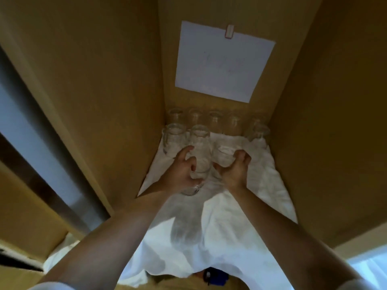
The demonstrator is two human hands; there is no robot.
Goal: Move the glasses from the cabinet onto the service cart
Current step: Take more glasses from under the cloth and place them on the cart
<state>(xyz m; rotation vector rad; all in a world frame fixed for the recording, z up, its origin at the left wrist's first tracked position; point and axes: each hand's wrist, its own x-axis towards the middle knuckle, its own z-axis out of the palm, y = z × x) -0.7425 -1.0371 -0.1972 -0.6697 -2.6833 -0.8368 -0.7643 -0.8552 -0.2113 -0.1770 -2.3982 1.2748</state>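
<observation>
Both my arms reach into a wooden cabinet whose shelf is lined with a white cloth (261,185). My left hand (182,170) grips a tall clear glass (200,155) from its left side. My right hand (235,170) curls around a shorter clear glass (225,158) just right of it. Several more clear glasses (215,120) stand in a row against the back wall, one glass (173,137) sits at the front left and another glass (259,132) at the right. The service cart is out of view.
The cabinet side walls (117,101) close in on left and right. A white paper sheet (224,61) is clipped to the back panel. The cloth hangs over the shelf's front edge. A small blue object (215,275) shows below.
</observation>
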